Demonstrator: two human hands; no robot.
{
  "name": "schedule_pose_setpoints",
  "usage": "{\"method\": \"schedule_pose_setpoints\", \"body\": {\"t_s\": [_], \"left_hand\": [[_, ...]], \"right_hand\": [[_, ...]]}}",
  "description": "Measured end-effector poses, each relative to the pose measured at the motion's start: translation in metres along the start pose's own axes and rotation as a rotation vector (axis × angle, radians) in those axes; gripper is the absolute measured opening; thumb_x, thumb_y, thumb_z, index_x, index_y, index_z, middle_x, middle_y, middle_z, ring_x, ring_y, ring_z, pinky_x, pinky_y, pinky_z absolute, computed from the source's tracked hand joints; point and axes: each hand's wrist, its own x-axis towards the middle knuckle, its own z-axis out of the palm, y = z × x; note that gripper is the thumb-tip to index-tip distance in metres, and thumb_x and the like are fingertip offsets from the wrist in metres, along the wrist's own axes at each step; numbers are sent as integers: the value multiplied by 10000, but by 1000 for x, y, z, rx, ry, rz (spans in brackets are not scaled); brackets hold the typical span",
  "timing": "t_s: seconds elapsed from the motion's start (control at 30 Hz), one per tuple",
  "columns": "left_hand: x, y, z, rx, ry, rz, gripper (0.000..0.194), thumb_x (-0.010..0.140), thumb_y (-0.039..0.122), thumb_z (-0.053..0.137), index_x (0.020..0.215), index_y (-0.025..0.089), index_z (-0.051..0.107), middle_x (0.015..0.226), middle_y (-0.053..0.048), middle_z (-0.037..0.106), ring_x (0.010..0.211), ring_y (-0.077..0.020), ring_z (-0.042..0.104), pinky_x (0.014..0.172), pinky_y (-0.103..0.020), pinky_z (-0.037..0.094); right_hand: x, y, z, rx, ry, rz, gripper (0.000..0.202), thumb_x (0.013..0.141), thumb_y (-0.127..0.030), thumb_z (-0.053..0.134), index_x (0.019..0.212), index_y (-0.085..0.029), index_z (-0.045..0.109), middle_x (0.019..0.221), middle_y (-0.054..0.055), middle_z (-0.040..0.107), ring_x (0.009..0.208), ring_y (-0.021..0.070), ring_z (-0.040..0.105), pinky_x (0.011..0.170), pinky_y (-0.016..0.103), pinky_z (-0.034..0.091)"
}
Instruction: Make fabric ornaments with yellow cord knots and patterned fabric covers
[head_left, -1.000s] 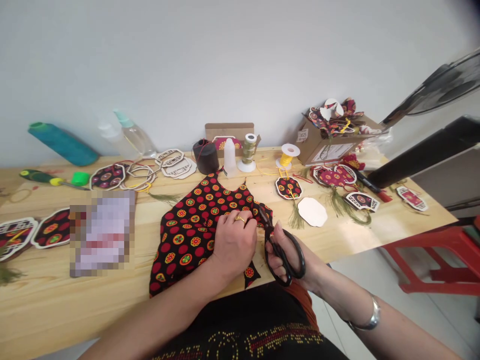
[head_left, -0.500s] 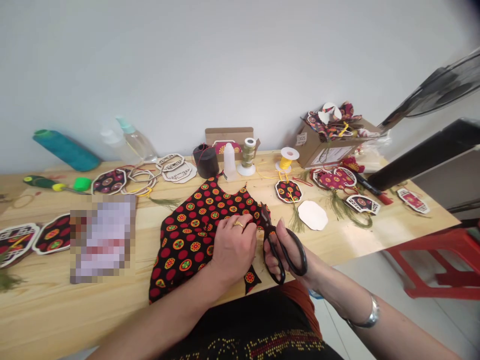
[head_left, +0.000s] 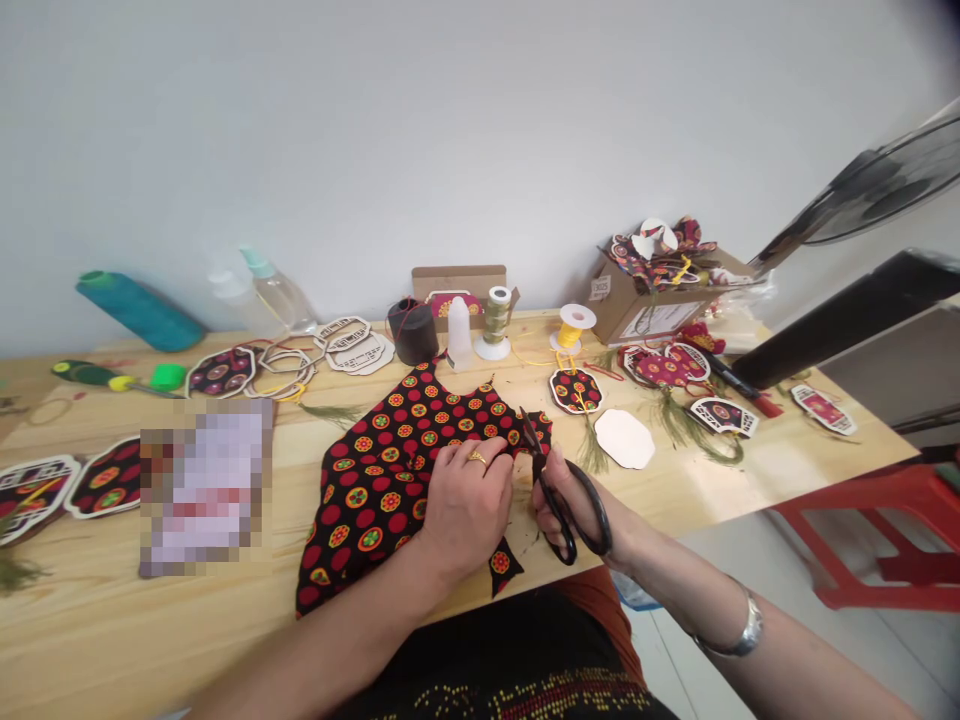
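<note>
A black cloth [head_left: 375, 475] printed with red dots and coloured flowers lies on the table in front of me. My left hand [head_left: 471, 505], with a gold ring, is closed over its right part and holds the cloth edge. In my right hand [head_left: 559, 490] is a pair of scissors [head_left: 541, 470] with black handles. The blades point away from me and meet the cloth just right of my left fingers; a small flap of cloth shows beyond them. Near my body, a cloth scrap [head_left: 504, 568] with pointed corners sits below my left hand.
A white octagonal board [head_left: 624, 439] and a tasselled ornament [head_left: 576, 390] are to the right. Behind stand a white bottle [head_left: 459, 335], thread spools [head_left: 496, 325] and a filled cardboard box [head_left: 645, 305]. Leftward are a pixelated pouch [head_left: 210, 490] and a screwdriver [head_left: 90, 374]. A red stool [head_left: 862, 540] stands at right.
The scissors have shifted slightly right, with their handles a bit closer together. More of the cloth flap shows right of the blades. My left hand stays on the cloth.
</note>
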Motion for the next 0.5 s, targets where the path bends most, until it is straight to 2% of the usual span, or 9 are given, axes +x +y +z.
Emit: {"method": "schedule_pose_setpoints", "body": {"t_s": [0.1,0.3,0.5], "left_hand": [[0,0,-1,-5,9,10,152,874,161,509,865,153,660,1037,-76,709,882,-253,617,756,-415,467],[0,0,0,-22,30,24,135,856,148,526,850,150,661,1022,-85,710,877,-266,627,756,-437,491],[-5,-2,5,-108,45,-16,121,829,125,536,859,145,652,1063,-118,698,939,-266,638,823,-438,529]], "right_hand": [[0,-2,0,-44,15,-11,610,834,-744,297,682,-177,465,498,-53,390,390,62,354,378,191,314],[-2,-8,0,-22,63,8,605,744,-792,413,653,-193,407,448,-88,317,351,40,266,321,168,217],[0,-2,-20,-115,73,-10,625,788,-792,302,656,-192,417,452,-74,333,358,57,294,336,189,247]]}}
